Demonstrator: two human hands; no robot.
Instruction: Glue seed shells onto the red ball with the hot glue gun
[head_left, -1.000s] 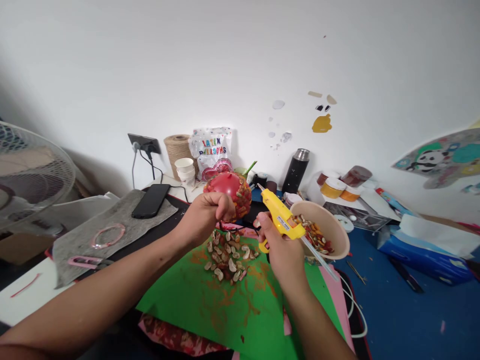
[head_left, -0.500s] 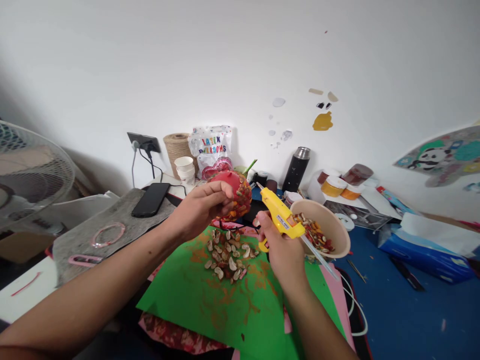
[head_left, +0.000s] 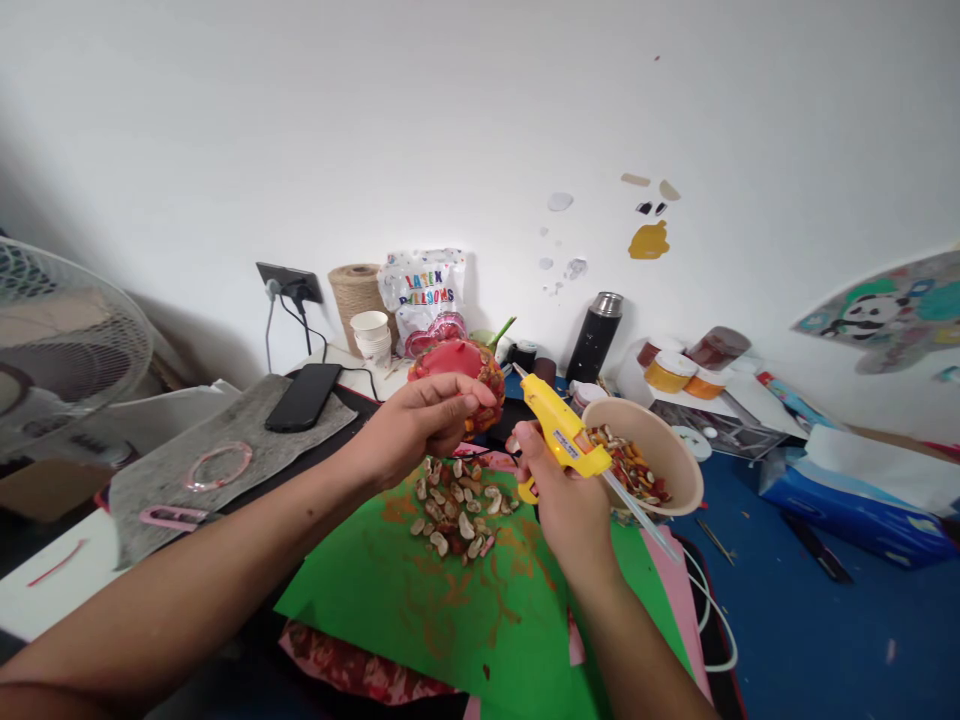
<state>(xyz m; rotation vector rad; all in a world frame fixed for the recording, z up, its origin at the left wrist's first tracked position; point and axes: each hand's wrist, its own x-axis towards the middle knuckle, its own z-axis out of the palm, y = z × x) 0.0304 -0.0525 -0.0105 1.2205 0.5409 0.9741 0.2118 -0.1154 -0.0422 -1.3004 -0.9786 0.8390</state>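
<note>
My left hand is wrapped round the lower part of a red balloon partly covered with glued nut shells, held up above the table. In my right hand is a yellow glue gun, its nozzle pointing up and left, close to the balloon's shell-covered right side. Below both hands a heap of loose shells lies on a green sheet. A beige bowl with more shells stands just right of the gun.
A phone on grey felt, a twine roll, paper cups and a balloon packet stand at the back left. A black flask, jars and a blue tissue pack are to the right. A fan is far left.
My left hand has shifted its hold from a fist under the balloon to fingers reaching across its lower front. The glue gun has barely moved.
</note>
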